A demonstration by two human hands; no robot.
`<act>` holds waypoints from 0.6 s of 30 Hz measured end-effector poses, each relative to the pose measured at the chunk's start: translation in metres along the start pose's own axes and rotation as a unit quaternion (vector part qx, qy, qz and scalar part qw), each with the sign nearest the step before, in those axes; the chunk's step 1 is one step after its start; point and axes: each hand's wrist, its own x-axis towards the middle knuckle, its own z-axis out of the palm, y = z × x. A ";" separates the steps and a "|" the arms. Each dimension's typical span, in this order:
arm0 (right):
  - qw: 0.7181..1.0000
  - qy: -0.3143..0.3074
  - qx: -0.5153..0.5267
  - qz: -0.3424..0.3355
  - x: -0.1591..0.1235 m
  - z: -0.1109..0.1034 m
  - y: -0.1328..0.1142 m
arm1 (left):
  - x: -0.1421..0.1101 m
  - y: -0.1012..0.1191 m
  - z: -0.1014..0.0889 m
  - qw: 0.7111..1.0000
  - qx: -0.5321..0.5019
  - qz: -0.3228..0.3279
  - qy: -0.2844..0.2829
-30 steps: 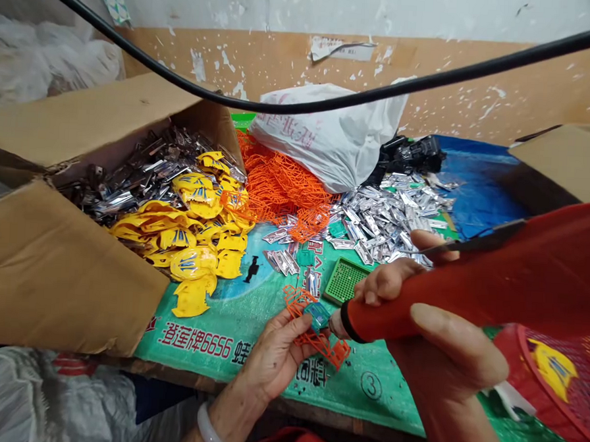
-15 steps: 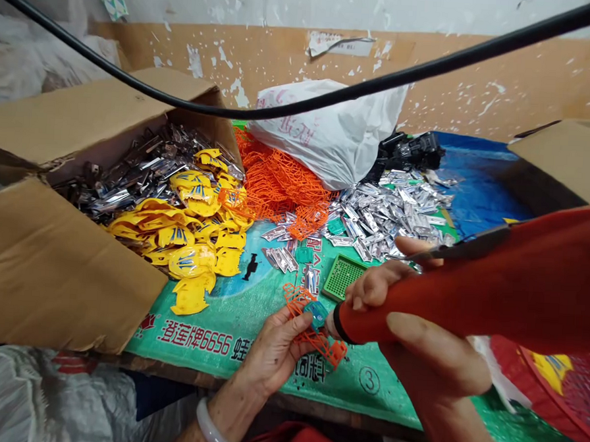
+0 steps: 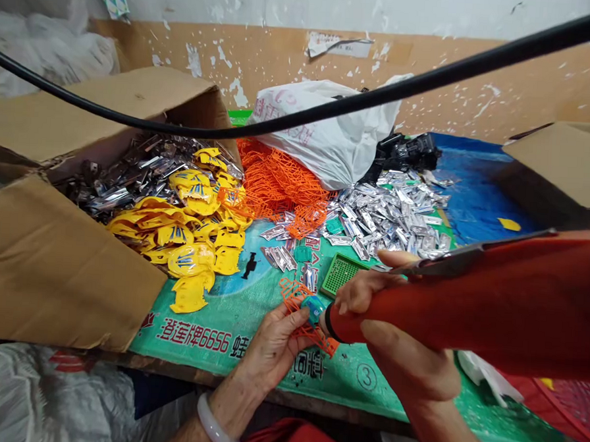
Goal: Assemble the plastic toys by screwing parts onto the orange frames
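Note:
My left hand [image 3: 280, 335] pinches an orange plastic lattice frame [image 3: 291, 289], with a small translucent teal part [image 3: 312, 307] lying on it under the thumb. My right hand [image 3: 401, 352] is wrapped round a thick red power screwdriver [image 3: 493, 294] with a metal lever along its top. Its pale nose meets the teal part's right side; the very tip is hidden. Just beyond the tool lies a green perforated tray [image 3: 340, 276]. Small silver pieces [image 3: 279, 258] and another teal part [image 3: 303, 254] rest on the green sheet behind my left hand.
At left, a cardboard box [image 3: 65, 268] spills dark shiny parts and yellow shells [image 3: 189, 258]. Behind are orange frames [image 3: 277, 180], a white bag [image 3: 329, 137] and a silver heap [image 3: 389, 213]. A black cable [image 3: 220, 133] crosses above. A red basket [image 3: 557, 409] stands right.
My right hand and the screwdriver have shifted left and a little downward. My left hand, with the orange frame and teal part, has moved slightly left. The black cable hangs lower in its middle.

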 end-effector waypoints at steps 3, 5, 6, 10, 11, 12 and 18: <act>0.999 -0.010 0.044 -0.009 -0.003 0.000 0.002 | 0.000 -0.001 0.000 1.000 0.001 -0.003 0.011; 0.998 -0.011 0.063 -0.015 -0.004 -0.001 0.003 | 0.001 -0.002 0.000 1.000 0.001 -0.004 0.012; 0.997 -0.011 0.071 -0.019 -0.004 -0.001 0.004 | 0.001 -0.002 0.000 1.000 0.000 -0.003 0.012; 0.994 -0.014 0.102 -0.022 -0.003 -0.003 0.006 | 0.001 0.000 -0.001 1.000 0.001 0.002 0.015; 0.993 -0.016 0.112 -0.018 -0.002 -0.003 0.005 | 0.001 0.000 -0.001 1.000 0.002 0.003 0.011; 0.992 -0.017 0.122 -0.012 -0.001 -0.004 0.004 | 0.001 -0.001 0.000 1.000 0.002 0.004 0.004; 0.992 0.042 0.114 -0.021 0.017 -0.009 -0.010 | -0.004 -0.003 -0.003 1.000 0.017 0.002 -0.027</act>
